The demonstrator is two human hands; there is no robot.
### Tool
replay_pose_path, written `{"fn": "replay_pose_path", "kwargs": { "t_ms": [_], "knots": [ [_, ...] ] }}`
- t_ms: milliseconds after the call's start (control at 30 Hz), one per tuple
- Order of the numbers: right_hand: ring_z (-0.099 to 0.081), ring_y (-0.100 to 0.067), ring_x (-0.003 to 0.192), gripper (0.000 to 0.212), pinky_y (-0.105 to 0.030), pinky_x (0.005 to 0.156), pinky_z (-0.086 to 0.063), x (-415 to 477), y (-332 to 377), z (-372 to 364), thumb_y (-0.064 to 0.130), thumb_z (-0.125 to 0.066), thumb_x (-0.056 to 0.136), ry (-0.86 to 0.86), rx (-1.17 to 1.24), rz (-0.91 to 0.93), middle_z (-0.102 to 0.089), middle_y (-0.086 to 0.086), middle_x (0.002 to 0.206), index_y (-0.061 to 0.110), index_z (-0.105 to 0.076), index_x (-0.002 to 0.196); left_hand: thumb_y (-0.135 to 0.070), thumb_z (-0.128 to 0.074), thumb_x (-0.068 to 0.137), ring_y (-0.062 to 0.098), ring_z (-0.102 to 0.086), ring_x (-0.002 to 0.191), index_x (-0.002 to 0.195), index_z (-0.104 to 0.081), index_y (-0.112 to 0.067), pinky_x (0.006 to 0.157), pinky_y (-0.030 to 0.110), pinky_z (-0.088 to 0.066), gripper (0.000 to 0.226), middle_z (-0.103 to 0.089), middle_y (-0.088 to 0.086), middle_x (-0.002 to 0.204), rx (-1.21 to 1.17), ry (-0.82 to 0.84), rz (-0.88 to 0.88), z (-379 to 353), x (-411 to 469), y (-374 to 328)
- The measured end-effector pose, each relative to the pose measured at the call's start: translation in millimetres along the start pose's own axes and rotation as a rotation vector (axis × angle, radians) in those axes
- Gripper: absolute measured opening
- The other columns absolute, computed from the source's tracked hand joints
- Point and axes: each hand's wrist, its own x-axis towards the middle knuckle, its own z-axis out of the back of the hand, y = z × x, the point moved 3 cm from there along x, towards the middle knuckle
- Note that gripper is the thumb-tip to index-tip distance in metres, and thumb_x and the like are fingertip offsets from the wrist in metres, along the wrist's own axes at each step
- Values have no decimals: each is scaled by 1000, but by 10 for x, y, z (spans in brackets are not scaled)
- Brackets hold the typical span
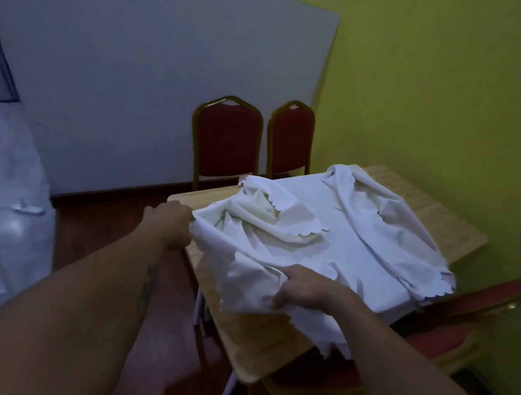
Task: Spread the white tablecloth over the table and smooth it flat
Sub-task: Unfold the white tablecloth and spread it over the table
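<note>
The white tablecloth [341, 241] with scalloped edges lies bunched and folded over itself on the light wooden table [249, 342]. It covers the middle and right of the top; the near end and far corner of the wood show bare. My left hand [169, 224] grips the cloth's left edge at the table's left side. My right hand [309, 290] pinches a fold of the cloth nearer to me, with a flap hanging below it.
Two red chairs [226, 144] with gold frames stand behind the table, and another red chair [472, 316] is on its right side. A yellow-green wall [454, 108] is close on the right; a large grey board [135, 75] leans at the back left.
</note>
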Motion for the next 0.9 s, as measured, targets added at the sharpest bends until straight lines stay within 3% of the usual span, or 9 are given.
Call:
{"fn": "replay_pose_path", "kwargs": {
  "t_ms": [133, 267, 367, 567, 700, 900],
  "knots": [
    [-58, -21, 74, 17, -35, 70, -43, 19, -22, -70, 25, -74, 72, 27, 179, 17, -62, -7, 79, 17, -60, 78, -35, -61, 78, 30, -53, 109, 120, -58, -21, 97, 50, -44, 44, -51, 9, 122, 5, 19, 60, -53, -175, 52],
    [-63, -16, 71, 5, -31, 67, -46, 18, 13, 1, 17, -67, 78, -80, 284, 61, -69, -8, 80, 14, -63, 78, -26, -56, 68, 28, -59, 94, 103, -64, -23, 89, 45, -52, 35, -58, 6, 113, -115, -11, 98, 7, -311, -30],
    [-63, -14, 69, 1, -25, 62, -47, 48, -8, 38, 14, -65, 77, -132, 198, 63, -69, -2, 76, 14, -65, 79, -23, -60, 75, 27, -61, 93, 108, -64, -18, 86, 42, -56, 34, -60, 7, 113, -145, -3, 85, 52, -386, -142],
    [-60, -15, 79, 8, -25, 62, -43, 80, -119, 187, 11, -61, 82, -135, 71, 48, -61, 3, 82, 19, -62, 83, -16, -56, 84, 26, -59, 94, 117, -63, -18, 86, 38, -56, 34, -54, 6, 110, -196, 50, 28, 75, -413, -353],
    [-60, -20, 84, 11, -28, 68, -47, 174, -186, 324, 10, -56, 81, -159, 88, 19, -61, 1, 84, 19, -60, 85, -13, -52, 85, 26, -59, 99, 117, -64, -17, 86, 37, -55, 34, -59, 9, 121, -199, 41, -47, 150, -289, -500],
    [-61, -24, 97, 23, -35, 82, -51, 537, -307, 490, 13, -56, 83, -202, 81, -63, -57, 0, 96, 17, -59, 105, -16, -55, 85, 23, -57, 101, 118, -65, -22, 89, 36, -53, 34, -61, 6, 120, -218, 43, -147, 155, 189, -726]
  ]
}}
